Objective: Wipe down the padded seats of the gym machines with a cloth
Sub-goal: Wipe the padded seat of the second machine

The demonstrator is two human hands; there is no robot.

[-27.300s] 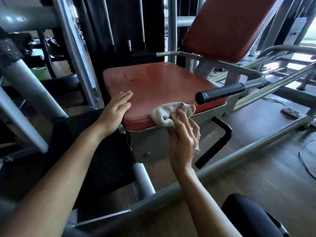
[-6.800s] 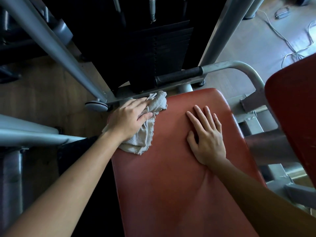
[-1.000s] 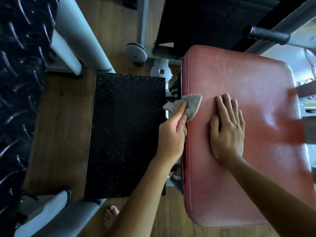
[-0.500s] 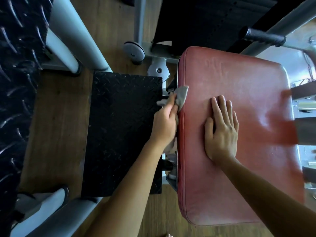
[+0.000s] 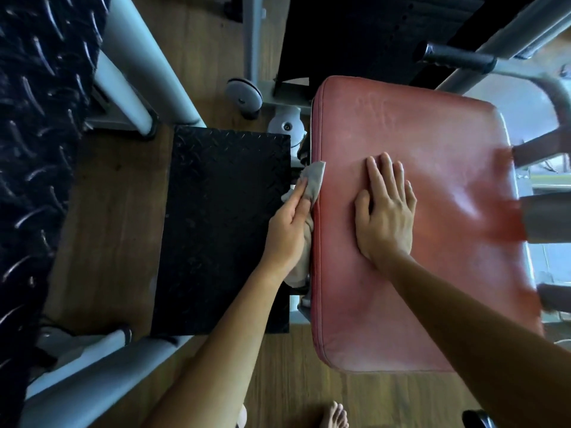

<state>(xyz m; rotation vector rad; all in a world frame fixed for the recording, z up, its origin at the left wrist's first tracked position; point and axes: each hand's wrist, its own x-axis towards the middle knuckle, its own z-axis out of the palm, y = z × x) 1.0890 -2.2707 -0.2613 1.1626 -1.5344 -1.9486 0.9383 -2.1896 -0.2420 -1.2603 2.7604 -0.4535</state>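
Cloth (image 5: 313,180) sits bunched in the grip of the left hand (image 5: 287,233), fingers closed loosely over it and a tail hanging out by the wrist. It is pressed to the left side wall of the red padded seat (image 5: 417,288), so the edge seam looks like the part being wiped. The right hand (image 5: 386,217) lies flat on the seat top, fingers straight, holding nothing, probably as a brace for leaning over. A black tread plate (image 5: 225,227) lies just beside the seat's left.
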